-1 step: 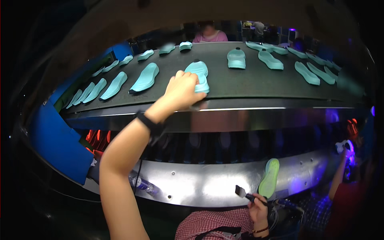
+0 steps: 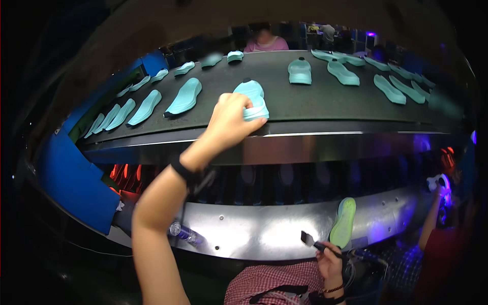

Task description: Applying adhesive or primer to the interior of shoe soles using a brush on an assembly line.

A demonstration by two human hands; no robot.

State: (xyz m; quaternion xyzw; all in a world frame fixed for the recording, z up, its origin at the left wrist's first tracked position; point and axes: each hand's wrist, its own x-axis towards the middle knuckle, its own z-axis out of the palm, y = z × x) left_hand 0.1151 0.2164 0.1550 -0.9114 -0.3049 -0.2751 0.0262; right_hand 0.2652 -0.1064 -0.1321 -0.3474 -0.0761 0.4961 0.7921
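Note:
My left hand (image 2: 231, 114) reaches over the edge of a dark conveyor belt (image 2: 213, 104). Its fingers and thumb close on the near end of a turquoise shoe sole (image 2: 250, 90), whose far end has a black tip. Part of that sole is hidden behind my fingers. Low on the right, my right hand (image 2: 330, 262) is wrapped around the handle of a flat brush (image 2: 310, 240), bristles pointing up and left. Beside the brush, a yellow-green shoe sole (image 2: 343, 223) lies on the steel ledge (image 2: 274, 229).
Several more turquoise soles (image 2: 184, 96) are spread over the belt. A clear bottle (image 2: 187, 235) lies on the ledge near my left forearm. Blue panels (image 2: 76, 178) flank the left. Someone in pink (image 2: 267, 43) is across the belt; another person's arm (image 2: 431, 223) is at right.
My left hand has shifted slightly, with its thumb now more plainly against the sole's near end. The whole view has moved a little. My right hand still holds the brush.

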